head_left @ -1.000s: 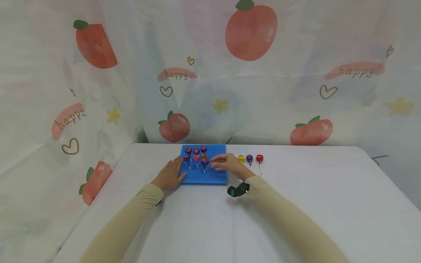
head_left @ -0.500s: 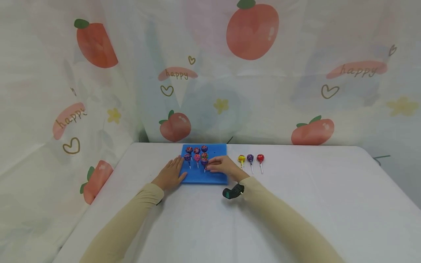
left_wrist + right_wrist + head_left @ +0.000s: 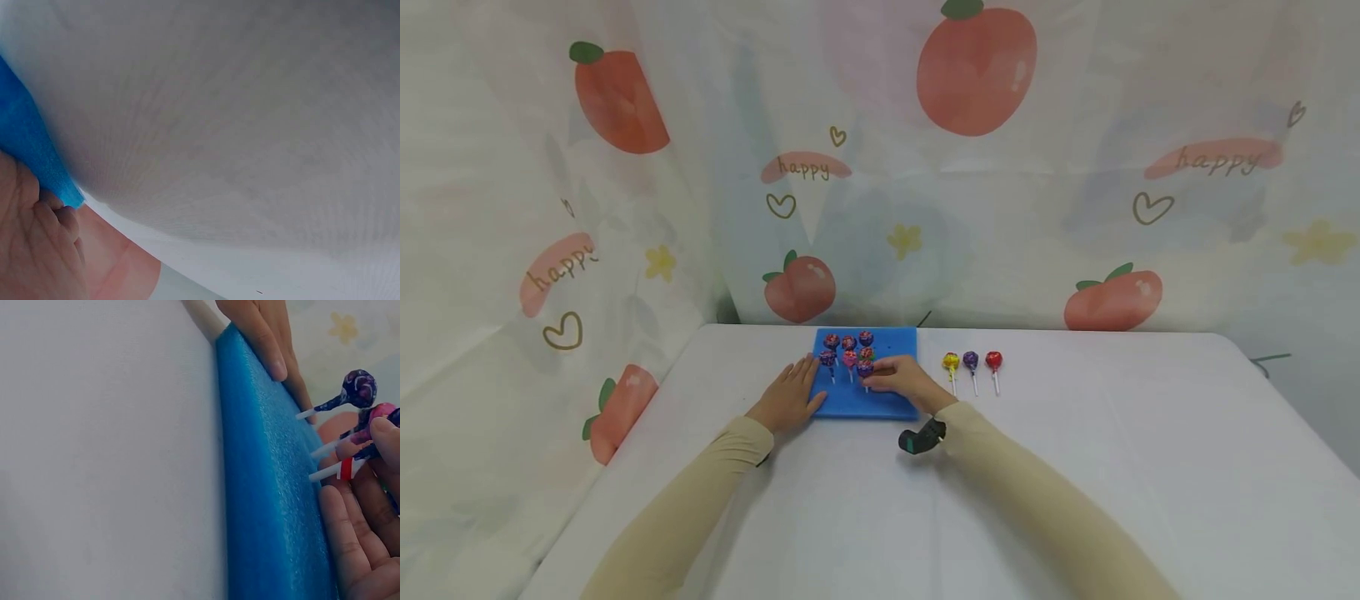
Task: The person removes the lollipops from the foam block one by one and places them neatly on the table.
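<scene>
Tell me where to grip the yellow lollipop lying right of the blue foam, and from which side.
Pinch the yellow lollipop by its thin white stick, coming from above on the near side. It lies flat on the table, head pointing away, stick toward you. The purple lollipop lies close beside it, so keep the fingers narrow.

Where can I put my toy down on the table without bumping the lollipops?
The white table is bare right of the three loose lollipops, out to its far edge, and along the near side between the sleeves. It is crowded on the blue foam block: standing lollipops, the left hand at its edge, the right hand pinching one stick.
</scene>
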`<action>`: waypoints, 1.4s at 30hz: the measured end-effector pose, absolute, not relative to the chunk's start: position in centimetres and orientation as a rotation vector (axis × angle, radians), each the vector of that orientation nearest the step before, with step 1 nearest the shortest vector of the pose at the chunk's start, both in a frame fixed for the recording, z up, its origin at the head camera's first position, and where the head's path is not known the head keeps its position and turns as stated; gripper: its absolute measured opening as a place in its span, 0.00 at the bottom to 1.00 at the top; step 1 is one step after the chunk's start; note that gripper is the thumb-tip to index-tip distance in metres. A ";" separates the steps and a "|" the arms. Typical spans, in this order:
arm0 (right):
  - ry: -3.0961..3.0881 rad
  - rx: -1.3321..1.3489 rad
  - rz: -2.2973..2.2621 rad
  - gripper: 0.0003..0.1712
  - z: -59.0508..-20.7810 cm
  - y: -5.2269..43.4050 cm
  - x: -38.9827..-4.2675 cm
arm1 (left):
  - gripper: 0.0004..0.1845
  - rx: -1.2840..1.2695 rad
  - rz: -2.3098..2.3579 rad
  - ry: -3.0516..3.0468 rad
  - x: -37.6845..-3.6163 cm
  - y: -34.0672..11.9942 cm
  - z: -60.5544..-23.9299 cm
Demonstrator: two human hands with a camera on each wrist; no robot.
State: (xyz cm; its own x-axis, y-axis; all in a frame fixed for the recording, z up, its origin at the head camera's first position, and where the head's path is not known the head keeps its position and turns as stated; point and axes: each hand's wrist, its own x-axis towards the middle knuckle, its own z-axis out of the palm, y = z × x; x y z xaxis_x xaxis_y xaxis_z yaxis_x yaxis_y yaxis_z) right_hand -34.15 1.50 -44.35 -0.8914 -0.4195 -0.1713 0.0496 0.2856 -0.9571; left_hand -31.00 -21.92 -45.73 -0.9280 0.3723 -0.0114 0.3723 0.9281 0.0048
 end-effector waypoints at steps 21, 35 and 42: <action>2.048 -0.384 -1.775 0.20 -44.9 1.4 -34.1 | 0.36 0.592 -0.026 3.072 -31.1 -22.0 -45.9; 2.013 -0.398 -1.813 0.19 -44.6 2.0 -34.0 | 0.37 0.560 -0.016 3.049 -31.2 -22.0 -46.0; 1.996 -0.392 -1.846 0.18 -44.5 2.2 -34.1 | 0.37 0.563 -0.023 3.058 -31.1 -21.9 -45.8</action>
